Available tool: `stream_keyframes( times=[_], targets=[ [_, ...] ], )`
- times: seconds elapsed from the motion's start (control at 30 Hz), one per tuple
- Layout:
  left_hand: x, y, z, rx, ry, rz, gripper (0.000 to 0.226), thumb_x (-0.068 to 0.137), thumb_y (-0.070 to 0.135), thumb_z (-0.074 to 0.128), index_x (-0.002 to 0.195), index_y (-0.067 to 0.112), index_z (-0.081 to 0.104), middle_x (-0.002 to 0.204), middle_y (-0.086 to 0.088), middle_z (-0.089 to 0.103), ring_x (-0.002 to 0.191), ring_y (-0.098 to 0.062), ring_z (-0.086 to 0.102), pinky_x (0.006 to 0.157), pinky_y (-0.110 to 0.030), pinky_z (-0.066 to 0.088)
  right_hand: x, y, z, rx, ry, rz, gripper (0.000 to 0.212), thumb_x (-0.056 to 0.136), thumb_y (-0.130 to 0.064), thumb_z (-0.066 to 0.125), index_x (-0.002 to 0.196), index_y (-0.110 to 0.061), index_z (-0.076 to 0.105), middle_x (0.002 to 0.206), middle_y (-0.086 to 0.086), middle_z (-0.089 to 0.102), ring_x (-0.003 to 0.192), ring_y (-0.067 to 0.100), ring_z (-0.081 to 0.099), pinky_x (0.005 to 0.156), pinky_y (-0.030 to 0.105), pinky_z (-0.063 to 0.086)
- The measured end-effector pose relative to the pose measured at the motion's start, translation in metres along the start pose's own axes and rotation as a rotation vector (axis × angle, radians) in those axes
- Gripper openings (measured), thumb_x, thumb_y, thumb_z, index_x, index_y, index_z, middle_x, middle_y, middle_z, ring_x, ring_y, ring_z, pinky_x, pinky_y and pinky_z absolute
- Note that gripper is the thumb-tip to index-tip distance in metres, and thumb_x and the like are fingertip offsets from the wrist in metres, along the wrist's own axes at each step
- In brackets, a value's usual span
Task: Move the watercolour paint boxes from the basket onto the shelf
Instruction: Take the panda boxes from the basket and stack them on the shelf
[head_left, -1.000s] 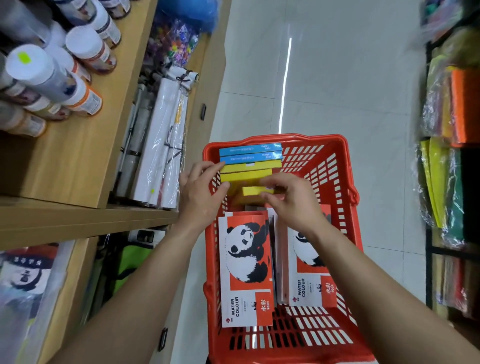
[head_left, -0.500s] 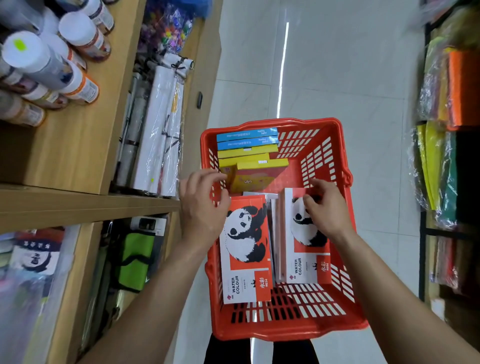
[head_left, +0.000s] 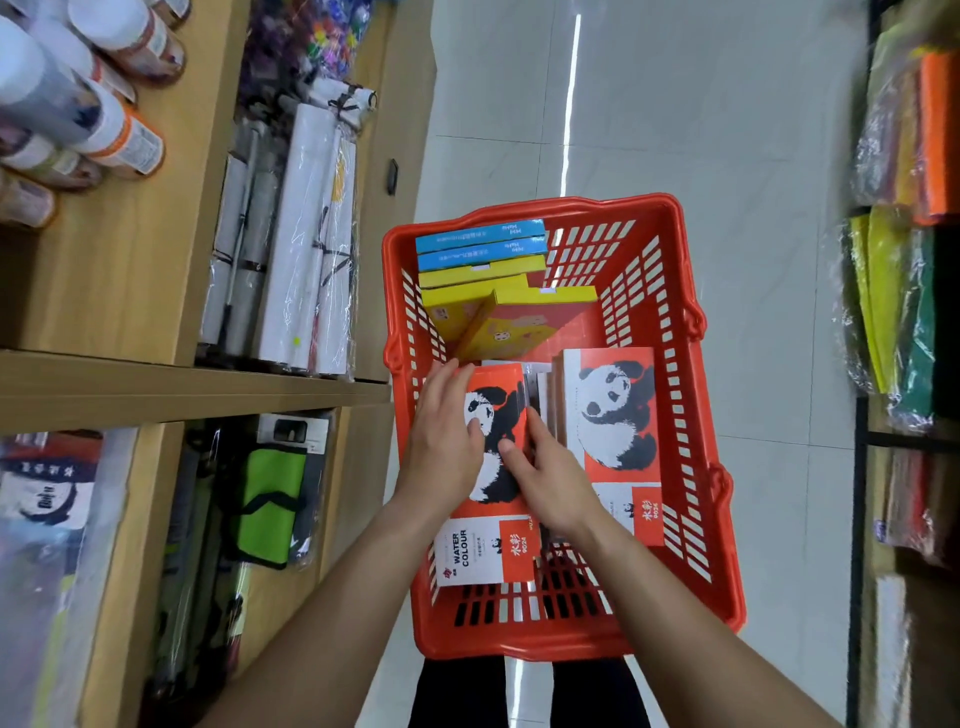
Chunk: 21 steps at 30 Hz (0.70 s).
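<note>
A red plastic basket (head_left: 719, 519) stands on the floor in front of me. Watercolour paint boxes with a panda on orange and white lie in its near half. My left hand (head_left: 441, 436) and my right hand (head_left: 545, 478) both grip the left panda box (head_left: 488, 551), left hand on its left edge, right hand on its right edge. A second panda box (head_left: 615, 415) lies to the right, with more box edges between the two. Yellow boxes (head_left: 514, 322) and blue boxes (head_left: 480, 241) stand at the basket's far end.
A wooden shelf unit (head_left: 130, 291) runs along the left, holding paint bottles (head_left: 119, 135) and wrapped paper rolls (head_left: 301, 249). Below it hang a green pouch (head_left: 270, 499) and other packs. A rack of coloured sheets (head_left: 904, 291) lines the right. Pale floor tiles stretch ahead.
My right hand left the right panda box and came over to the left one. My left hand slid down onto that same box. The view moved closer to the basket.
</note>
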<state>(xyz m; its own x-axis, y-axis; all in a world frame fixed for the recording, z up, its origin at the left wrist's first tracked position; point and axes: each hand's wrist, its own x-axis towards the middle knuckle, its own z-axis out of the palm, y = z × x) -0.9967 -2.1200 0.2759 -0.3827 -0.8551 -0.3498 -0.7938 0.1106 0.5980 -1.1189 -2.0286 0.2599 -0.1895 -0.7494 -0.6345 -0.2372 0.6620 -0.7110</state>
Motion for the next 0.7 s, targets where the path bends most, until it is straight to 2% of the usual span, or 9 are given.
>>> stream_keyframes(
  times=[0.07,0.13,0.2,0.3,0.37,0.5,0.57,0.63,0.7],
  targets=[
    [0.001,-0.002,-0.002,-0.016,-0.012,-0.014,0.061,0.097,0.002,0.058,0.154,0.015,0.040,0.162,-0.004,0.036,0.151,-0.018,0.027,0.114,-0.013,0.008,-0.007,0.002,0.003,0.026,0.003,-0.018,0.058,0.102,-0.033,0.050,0.156,-0.041,0.029,0.129,-0.018,0.068,0.111,0.007,0.066,0.080,0.010,0.044],
    [0.003,-0.002,-0.006,-0.018,-0.029,-0.011,0.060,0.096,0.002,0.059,0.153,0.016,0.043,0.158,-0.004,0.042,0.146,-0.019,0.036,0.111,-0.016,0.016,-0.012,0.002,0.006,0.083,0.007,-0.029,0.065,0.100,-0.027,0.052,0.158,-0.043,0.026,0.132,-0.016,0.068,0.108,0.003,0.064,0.085,0.015,0.048],
    [0.003,-0.001,-0.009,-0.003,-0.049,-0.003,0.060,0.096,0.002,0.060,0.152,0.015,0.045,0.156,-0.003,0.045,0.144,-0.018,0.038,0.110,-0.013,0.015,-0.016,0.001,0.009,0.163,0.026,-0.027,0.067,0.099,-0.019,0.055,0.158,-0.039,0.029,0.134,-0.009,0.067,0.103,0.002,0.061,0.091,0.025,0.051],
    [0.002,0.001,-0.012,-0.011,-0.069,0.002,0.060,0.095,0.002,0.062,0.151,0.014,0.046,0.155,-0.003,0.046,0.143,-0.019,0.040,0.109,-0.012,0.018,-0.016,-0.003,0.011,0.196,0.053,-0.038,0.066,0.096,-0.013,0.060,0.153,-0.036,0.037,0.124,-0.010,0.069,0.090,-0.005,0.061,0.086,0.025,0.048],
    [0.001,0.002,-0.019,-0.005,-0.072,0.035,0.057,0.096,0.004,0.062,0.150,0.016,0.048,0.153,-0.002,0.049,0.141,-0.018,0.043,0.108,-0.015,0.024,-0.015,-0.007,0.013,0.171,0.050,-0.075,0.069,0.094,-0.012,0.062,0.154,-0.035,0.037,0.128,-0.010,0.069,0.104,0.000,0.064,0.094,0.027,0.051],
    [-0.003,-0.013,-0.045,0.162,0.042,0.175,0.059,0.090,0.011,0.073,0.146,0.014,0.054,0.151,-0.002,0.053,0.141,-0.021,0.045,0.116,-0.036,0.035,-0.014,-0.003,0.021,0.120,0.073,-0.126,0.078,0.094,-0.014,0.060,0.156,-0.047,0.027,0.105,-0.013,0.067,0.089,0.005,0.055,0.092,0.030,0.051],
    [-0.008,-0.022,-0.051,0.193,0.099,0.194,0.070,0.084,0.011,0.079,0.148,0.011,0.051,0.154,-0.004,0.050,0.141,-0.023,0.044,0.117,-0.040,0.036,-0.015,0.001,0.027,0.130,0.087,-0.075,0.081,0.094,-0.016,0.061,0.160,-0.042,0.023,0.108,-0.006,0.063,0.094,0.016,0.046,0.096,0.042,0.049],
    [-0.016,-0.027,-0.047,0.158,0.105,0.161,0.087,0.080,0.013,0.083,0.154,0.008,0.039,0.162,-0.008,0.036,0.146,-0.022,0.034,0.115,-0.035,0.032,-0.020,0.003,0.032,0.159,0.105,-0.046,0.084,0.091,-0.018,0.063,0.157,-0.052,0.023,0.105,-0.013,0.058,0.094,0.017,0.048,0.095,0.044,0.050],
    [-0.022,-0.033,-0.037,0.091,0.114,0.080,0.098,0.081,0.020,0.082,0.160,0.014,0.024,0.167,-0.009,0.020,0.149,-0.019,0.025,0.115,-0.036,0.032,-0.025,0.001,0.036,0.193,0.124,-0.044,0.085,0.088,-0.022,0.067,0.142,-0.073,0.024,0.109,-0.030,0.058,0.101,-0.001,0.057,0.096,0.030,0.050]
  ],
)
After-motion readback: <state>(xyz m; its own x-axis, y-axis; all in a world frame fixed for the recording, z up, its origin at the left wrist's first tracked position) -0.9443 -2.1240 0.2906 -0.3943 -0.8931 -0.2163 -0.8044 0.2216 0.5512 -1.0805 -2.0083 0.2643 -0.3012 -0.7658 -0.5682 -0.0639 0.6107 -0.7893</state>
